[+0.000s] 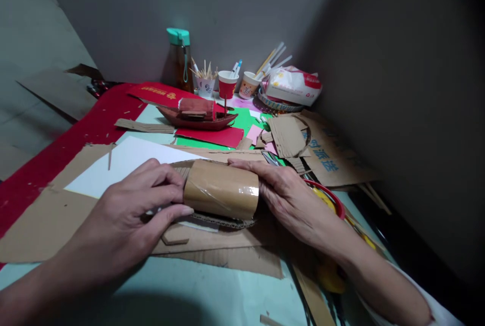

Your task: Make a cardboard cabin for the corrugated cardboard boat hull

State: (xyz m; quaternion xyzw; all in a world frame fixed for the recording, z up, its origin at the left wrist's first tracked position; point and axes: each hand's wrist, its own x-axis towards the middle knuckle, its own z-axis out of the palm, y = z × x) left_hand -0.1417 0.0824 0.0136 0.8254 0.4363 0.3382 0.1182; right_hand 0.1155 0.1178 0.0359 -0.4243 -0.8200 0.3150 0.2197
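Note:
Between my hands is a cardboard model with a curved cardboard cover, smooth and shiny as if taped, over a corrugated base whose edge shows below. My left hand is closed around its left end, thumb along the lower edge. My right hand grips the right end, fingers along the far top edge and behind it, so their tips are partly hidden. Beyond the hands stands a small red-brown model boat with a similar arched cover.
White paper and cardboard sheets cover the table. Cardboard scraps lie at right, near a red ring-shaped rim and yellow-handled tools. Along the wall stand a bottle, paper cups with sticks and pens, and a tissue pack.

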